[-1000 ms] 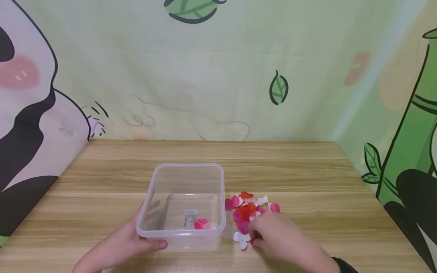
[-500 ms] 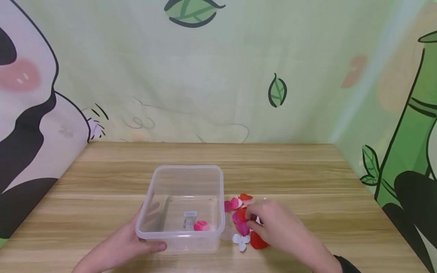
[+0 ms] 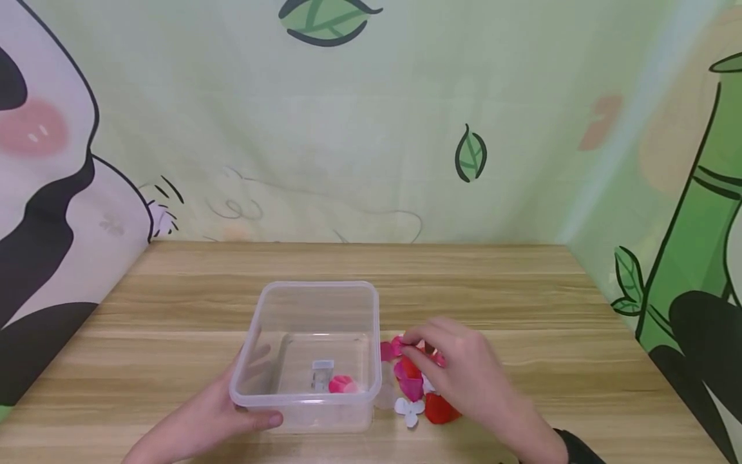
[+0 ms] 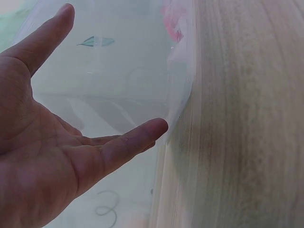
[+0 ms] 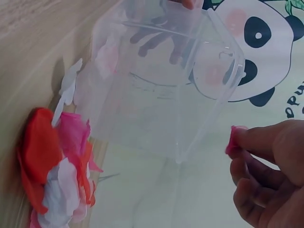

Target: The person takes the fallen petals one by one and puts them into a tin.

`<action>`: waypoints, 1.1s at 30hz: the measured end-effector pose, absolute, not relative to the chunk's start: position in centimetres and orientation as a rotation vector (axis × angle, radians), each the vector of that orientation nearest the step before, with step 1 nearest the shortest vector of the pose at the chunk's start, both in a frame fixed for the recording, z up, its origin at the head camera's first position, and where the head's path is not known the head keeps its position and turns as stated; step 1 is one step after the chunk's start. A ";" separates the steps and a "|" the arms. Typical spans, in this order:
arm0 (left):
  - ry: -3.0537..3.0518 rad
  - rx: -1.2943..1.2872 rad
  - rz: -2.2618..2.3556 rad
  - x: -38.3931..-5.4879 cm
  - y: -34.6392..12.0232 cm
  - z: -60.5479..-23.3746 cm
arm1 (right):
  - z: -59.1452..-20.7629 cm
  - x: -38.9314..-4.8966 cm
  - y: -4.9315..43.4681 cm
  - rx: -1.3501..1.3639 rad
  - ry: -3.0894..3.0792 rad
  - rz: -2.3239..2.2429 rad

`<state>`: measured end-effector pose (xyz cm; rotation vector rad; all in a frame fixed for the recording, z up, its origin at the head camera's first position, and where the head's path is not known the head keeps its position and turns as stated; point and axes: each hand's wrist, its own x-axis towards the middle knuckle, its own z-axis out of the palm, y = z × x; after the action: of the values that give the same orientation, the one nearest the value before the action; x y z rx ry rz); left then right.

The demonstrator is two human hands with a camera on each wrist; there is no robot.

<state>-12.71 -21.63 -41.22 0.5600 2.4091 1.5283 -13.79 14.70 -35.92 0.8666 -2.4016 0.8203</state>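
Pinching a small, thin, bright-pink petal (image 5: 231, 142) in the right hand (image 3: 458, 367), right of a clear, rectangular, open-topped plastic box (image 3: 324, 415). Spreading the left hand (image 3: 226, 409) against the box's left and near walls. Opening upward, apparently longest front to back. Right of it, a heap of red, pink and white petals (image 3: 411, 388); behind, wood-grain table (image 3: 348, 261) up to its far edge.

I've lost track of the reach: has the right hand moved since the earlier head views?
Yes: against the white flower, the right hand has moved up the head view and slightly left, toward the clear plastic box.
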 end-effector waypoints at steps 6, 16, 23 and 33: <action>2.383 0.560 1.537 -12.7 -21.6 -41.2 | -35.9 -13.7 13.7 0.977 -2.229 0.961; 2.400 0.569 1.534 -12.7 -21.6 -41.2 | -35.9 -13.5 12.0 1.099 -2.102 0.987; 2.414 0.599 1.532 -12.8 -21.7 -41.3 | -35.9 -13.4 11.1 1.138 -2.065 0.987; 2.397 0.597 1.547 -12.9 -21.7 -41.4 | -36.1 -13.4 11.0 1.129 -2.044 0.969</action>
<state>-12.85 -21.69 -41.43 0.5966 2.3970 1.5471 -13.36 11.03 -36.07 1.1289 -2.0444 0.9689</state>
